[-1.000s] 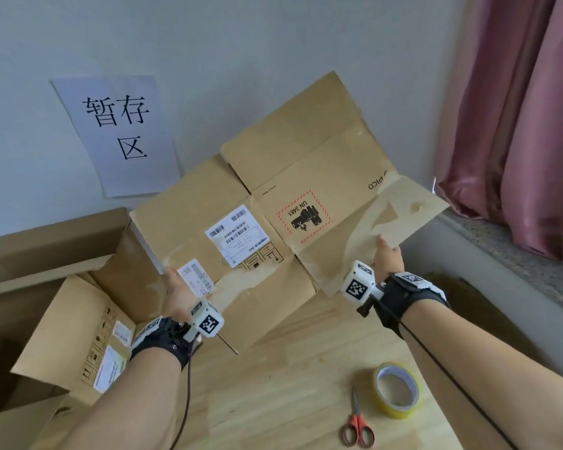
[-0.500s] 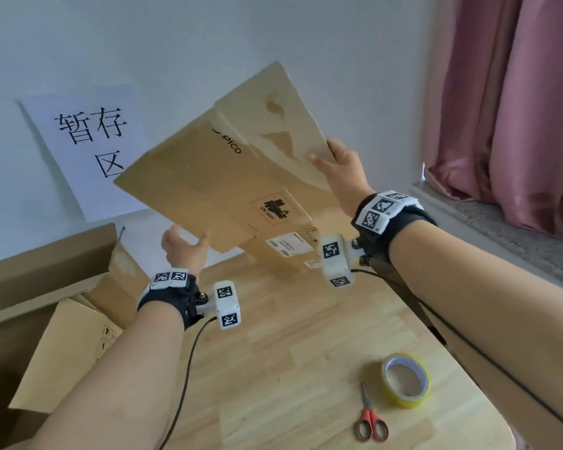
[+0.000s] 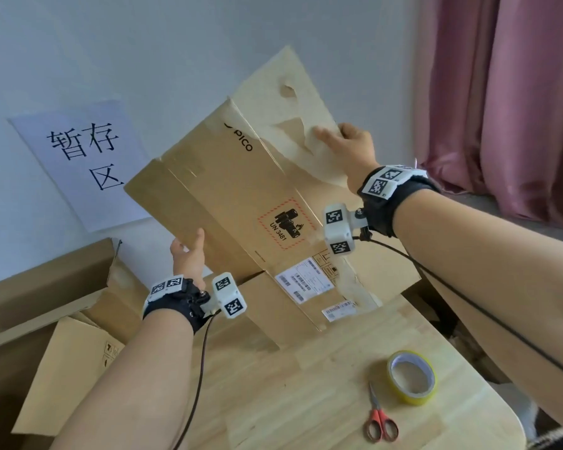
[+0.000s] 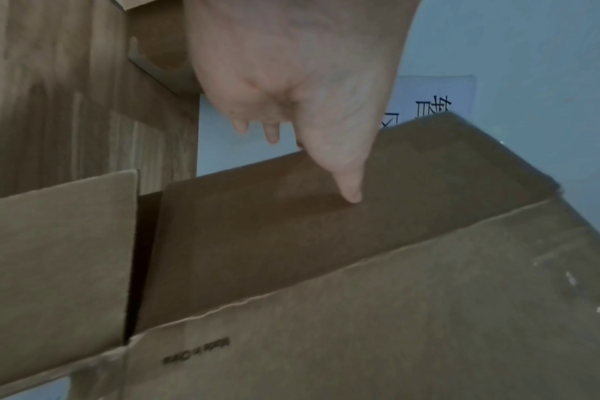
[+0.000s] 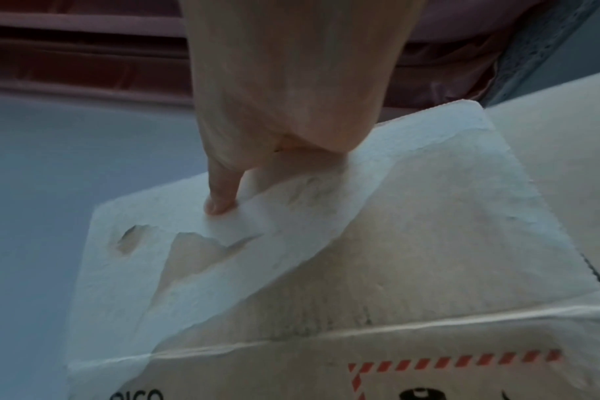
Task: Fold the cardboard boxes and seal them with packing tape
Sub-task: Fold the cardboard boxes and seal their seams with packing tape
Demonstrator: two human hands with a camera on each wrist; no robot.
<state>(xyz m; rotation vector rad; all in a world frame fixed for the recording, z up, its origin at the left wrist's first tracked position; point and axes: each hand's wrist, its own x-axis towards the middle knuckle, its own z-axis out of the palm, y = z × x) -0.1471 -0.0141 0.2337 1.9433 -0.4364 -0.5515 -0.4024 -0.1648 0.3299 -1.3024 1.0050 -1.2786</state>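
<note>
A flattened brown cardboard box [image 3: 238, 203] with a PICO logo, a UN 3481 sticker and shipping labels hangs tilted over the wooden table [image 3: 273, 384]. My left hand [image 3: 192, 246] pinches the edge of its lower left flap, the thumb [image 4: 351, 192] on the near face and the fingers behind. My right hand [image 3: 333, 138] grips the torn upper right flap [image 5: 291, 243], thumb [image 5: 221, 203] on top and fingers hidden behind. A yellow tape roll [image 3: 411, 376] and red-handled scissors [image 3: 379, 420] lie on the table near my right arm.
Other open and flattened cardboard boxes [image 3: 62, 319] are stacked at the left, beside and below the table. A paper sign [image 3: 82, 160] hangs on the wall behind. A pink curtain [image 3: 507, 92] and a grey sill [image 3: 488, 206] stand to the right.
The box has been flipped over and swung up, its torn flap now at the top. My left hand let go of the box and now pinches the lower left flap edge.
</note>
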